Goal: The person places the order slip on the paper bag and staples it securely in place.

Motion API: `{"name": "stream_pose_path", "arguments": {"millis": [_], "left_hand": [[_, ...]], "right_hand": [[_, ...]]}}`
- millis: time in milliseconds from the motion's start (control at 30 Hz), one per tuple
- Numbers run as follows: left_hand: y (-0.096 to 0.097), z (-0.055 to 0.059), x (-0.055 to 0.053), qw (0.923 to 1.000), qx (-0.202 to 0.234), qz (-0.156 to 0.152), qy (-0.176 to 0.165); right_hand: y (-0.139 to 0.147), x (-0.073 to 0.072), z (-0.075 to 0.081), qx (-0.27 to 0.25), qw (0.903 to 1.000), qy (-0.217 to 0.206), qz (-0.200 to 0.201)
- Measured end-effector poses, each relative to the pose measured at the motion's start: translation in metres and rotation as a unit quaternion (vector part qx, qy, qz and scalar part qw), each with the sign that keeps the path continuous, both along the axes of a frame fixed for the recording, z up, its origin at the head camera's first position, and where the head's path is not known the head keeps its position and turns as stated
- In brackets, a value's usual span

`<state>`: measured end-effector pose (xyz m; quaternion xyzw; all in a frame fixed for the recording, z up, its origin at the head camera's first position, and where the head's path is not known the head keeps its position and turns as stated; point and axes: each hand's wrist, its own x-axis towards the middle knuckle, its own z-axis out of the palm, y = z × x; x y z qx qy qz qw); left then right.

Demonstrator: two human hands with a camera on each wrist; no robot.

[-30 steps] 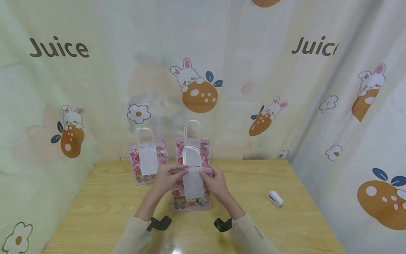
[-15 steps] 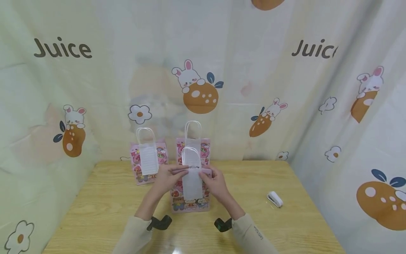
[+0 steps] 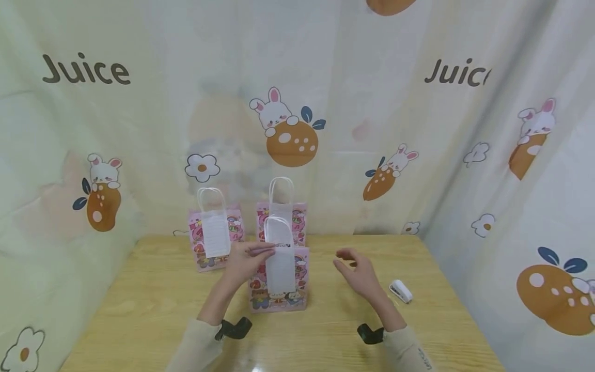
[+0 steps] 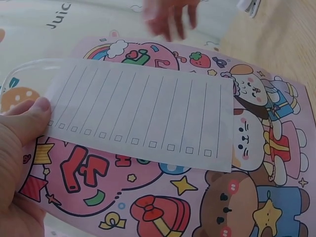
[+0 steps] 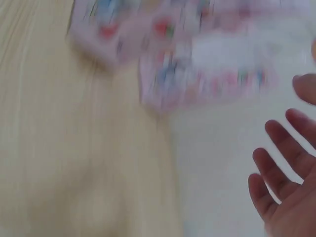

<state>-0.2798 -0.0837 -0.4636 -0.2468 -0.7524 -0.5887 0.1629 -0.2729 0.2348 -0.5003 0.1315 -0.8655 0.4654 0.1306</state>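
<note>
My left hand (image 3: 244, 261) pinches the upper left edge of a pink cartoon paper gift bag (image 3: 302, 276) standing at the table's middle. A white slip of paper (image 3: 281, 271) hangs down the bag's front below its white handles. In the left wrist view the slip (image 4: 143, 118) shows ruled lines with small checkboxes, and my left thumb (image 4: 32, 121) presses at its top end. My right hand (image 3: 358, 274) is in the air right of the bag, fingers relaxed and holding nothing. Nearest to it on the right lies a small white stapler (image 3: 401, 291).
Directly behind the front bag stands a second pink gift bag (image 3: 299, 219) with white handles. Another such bag (image 3: 237, 227), also with a lined slip, stands at the back left. A printed curtain (image 3: 344, 196) borders the wooden table (image 3: 139, 310) at the back and sides.
My right hand has let go of the bag's upper right edge and moved right, toward the stapler's side. The left hand keeps its pinch on the bag.
</note>
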Motion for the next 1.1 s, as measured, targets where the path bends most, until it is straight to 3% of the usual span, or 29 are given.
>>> {"name": "stream_pose_path", "arguments": {"millis": [100, 233, 400, 700, 867, 1000, 1100], "left_hand": [[0.002, 0.006, 0.005, 0.9999, 0.003, 0.000, 0.009], [0.003, 0.019, 0.017, 0.9995, 0.010, -0.007, 0.028], [0.002, 0.025, 0.023, 0.9994, 0.008, -0.010, 0.032], [0.001, 0.025, 0.022, 0.9995, 0.006, -0.012, 0.027], [0.001, 0.025, 0.019, 0.9997, 0.002, 0.002, 0.022], [0.001, 0.025, 0.020, 0.9999, 0.006, 0.004, 0.009], [0.002, 0.025, 0.021, 0.9999, 0.010, 0.002, 0.008]], "right_hand": [[0.045, 0.005, -0.013, 0.054, 0.9974, -0.014, -0.047], [0.096, 0.015, -0.031, 0.128, 0.9839, -0.041, -0.118], [0.134, 0.028, -0.048, 0.141, 0.9707, -0.107, -0.163], [0.156, 0.040, -0.071, 0.075, 0.9652, -0.163, -0.190], [0.156, 0.041, -0.079, 0.022, 0.9632, -0.185, -0.194], [0.156, 0.041, -0.079, 0.047, 0.9629, -0.181, -0.194], [0.157, 0.040, -0.081, 0.092, 0.9628, -0.150, -0.205]]}}
